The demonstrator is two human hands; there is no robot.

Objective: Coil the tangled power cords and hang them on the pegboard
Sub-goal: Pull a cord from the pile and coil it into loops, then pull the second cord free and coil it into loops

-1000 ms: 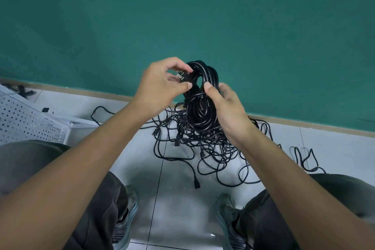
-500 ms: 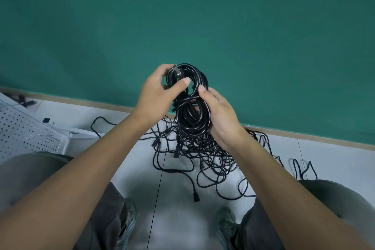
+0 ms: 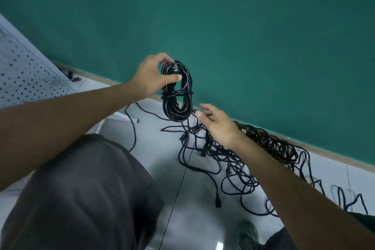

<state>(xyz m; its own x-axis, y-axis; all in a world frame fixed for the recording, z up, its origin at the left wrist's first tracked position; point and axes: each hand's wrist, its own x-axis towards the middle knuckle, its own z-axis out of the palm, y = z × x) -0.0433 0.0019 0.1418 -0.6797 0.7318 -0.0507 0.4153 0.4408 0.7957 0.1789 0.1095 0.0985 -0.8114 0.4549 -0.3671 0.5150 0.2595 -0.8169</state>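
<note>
Left hand (image 3: 151,76) grips coiled cord (image 3: 178,95) aloft; right hand (image 3: 218,123), fingers loose, holds nothing above tangled cords (image 3: 239,158) on floor (image 3: 154,134).

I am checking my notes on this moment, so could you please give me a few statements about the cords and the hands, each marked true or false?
1. The left hand grips the top of the coiled black power cord. True.
2. The right hand also grips that coil. False: it is open, below and to the right of the coil, apart from it.
3. A turn of cord is wrapped across the coil's middle. True.
4. The white perforated metal pegboard already carries hung cords. False: none show on its visible part.
5. The tangled pile of black cords lies on the pale tiled floor by the green wall. True.
</note>
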